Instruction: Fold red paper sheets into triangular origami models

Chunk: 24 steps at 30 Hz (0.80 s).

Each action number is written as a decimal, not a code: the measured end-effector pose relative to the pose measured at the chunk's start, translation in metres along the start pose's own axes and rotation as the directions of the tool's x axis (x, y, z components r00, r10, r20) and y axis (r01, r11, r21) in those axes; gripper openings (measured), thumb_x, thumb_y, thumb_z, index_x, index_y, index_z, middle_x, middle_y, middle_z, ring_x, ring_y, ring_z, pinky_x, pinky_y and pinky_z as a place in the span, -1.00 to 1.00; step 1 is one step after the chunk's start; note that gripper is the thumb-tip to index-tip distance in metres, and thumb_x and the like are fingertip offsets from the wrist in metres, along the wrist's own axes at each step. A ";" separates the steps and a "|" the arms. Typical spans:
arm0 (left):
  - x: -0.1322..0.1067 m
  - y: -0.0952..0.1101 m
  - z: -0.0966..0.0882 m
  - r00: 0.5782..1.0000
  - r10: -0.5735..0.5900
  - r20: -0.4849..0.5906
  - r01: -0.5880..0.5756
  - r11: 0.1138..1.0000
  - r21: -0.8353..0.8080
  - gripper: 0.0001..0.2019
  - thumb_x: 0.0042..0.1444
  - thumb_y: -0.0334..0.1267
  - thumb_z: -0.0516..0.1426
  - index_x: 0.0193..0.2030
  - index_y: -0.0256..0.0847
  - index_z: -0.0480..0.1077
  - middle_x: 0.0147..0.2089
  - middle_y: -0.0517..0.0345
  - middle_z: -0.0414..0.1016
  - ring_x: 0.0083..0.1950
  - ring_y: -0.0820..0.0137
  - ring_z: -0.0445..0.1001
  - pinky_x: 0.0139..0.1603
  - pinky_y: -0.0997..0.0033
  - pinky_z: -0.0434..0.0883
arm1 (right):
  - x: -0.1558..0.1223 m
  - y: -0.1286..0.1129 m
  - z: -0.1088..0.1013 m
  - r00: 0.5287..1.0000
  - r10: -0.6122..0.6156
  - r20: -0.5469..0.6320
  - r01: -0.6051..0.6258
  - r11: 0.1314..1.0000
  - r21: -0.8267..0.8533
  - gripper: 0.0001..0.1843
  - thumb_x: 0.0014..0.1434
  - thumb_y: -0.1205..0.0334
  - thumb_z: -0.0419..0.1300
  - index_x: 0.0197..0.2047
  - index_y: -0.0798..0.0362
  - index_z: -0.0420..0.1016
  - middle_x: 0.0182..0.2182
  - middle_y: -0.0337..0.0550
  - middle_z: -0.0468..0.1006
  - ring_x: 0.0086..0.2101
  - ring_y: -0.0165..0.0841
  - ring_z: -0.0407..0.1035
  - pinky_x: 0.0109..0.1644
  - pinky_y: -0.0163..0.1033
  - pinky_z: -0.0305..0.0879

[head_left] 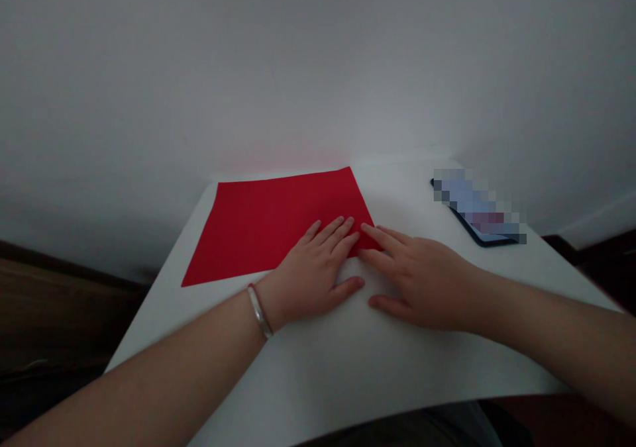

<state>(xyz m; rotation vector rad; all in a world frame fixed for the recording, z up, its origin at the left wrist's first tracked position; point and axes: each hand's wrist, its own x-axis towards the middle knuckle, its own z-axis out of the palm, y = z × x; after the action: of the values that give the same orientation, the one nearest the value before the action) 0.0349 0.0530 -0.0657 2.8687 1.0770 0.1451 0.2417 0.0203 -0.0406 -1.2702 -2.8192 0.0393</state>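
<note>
A sheet of red paper [268,225] lies flat on the white table [322,367], its far edge close to the wall. My left hand [315,268] rests palm down across the sheet's near right part, fingers stretched out and thumb pointing right. Just to its right, my right hand [417,275] lies with its fingers extended, the fingertips on the paper's near right corner, which they partly cover. The two hands are close together but apart at the thumbs. Neither one grips anything.
To the right on the table lies a phone [477,212] in a dark case, its screen blurred out. A pale wall [298,69] rises behind the table. A silvery bracelet [260,311] circles my left wrist. Brown wood [59,308] shows below on the left.
</note>
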 end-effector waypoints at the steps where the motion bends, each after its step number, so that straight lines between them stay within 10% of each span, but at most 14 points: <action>1: 0.001 0.000 0.000 1.000 -0.003 0.001 0.003 1.000 -0.004 -0.32 0.26 0.10 -0.09 0.36 -0.36 0.02 0.43 -0.10 -0.04 0.45 0.23 -0.12 0.41 0.09 -0.11 | 0.000 0.000 0.002 1.000 -0.005 -0.014 0.005 1.000 -0.009 -0.36 0.20 -0.07 0.05 0.19 0.22 0.31 0.23 0.29 0.23 0.20 0.02 0.14 0.20 0.08 0.16; 24: -0.019 0.015 -0.004 0.999 0.033 0.006 -0.034 0.986 0.162 -0.29 0.28 0.14 -0.19 0.38 -0.38 -0.02 0.42 -0.16 -0.06 0.44 0.15 -0.09 0.39 0.03 0.00 | 0.005 -0.005 0.016 0.996 0.087 0.036 -0.082 0.991 -0.109 0.04 0.18 -0.38 -0.23 0.31 0.45 0.09 0.29 0.39 0.02 0.28 0.07 -0.08 0.29 0.10 0.03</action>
<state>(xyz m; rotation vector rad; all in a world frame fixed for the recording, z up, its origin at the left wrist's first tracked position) 0.0296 0.0294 -0.0611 3.0300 1.0885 0.0572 0.2333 0.0204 -0.0567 -1.4262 -2.8344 -0.0854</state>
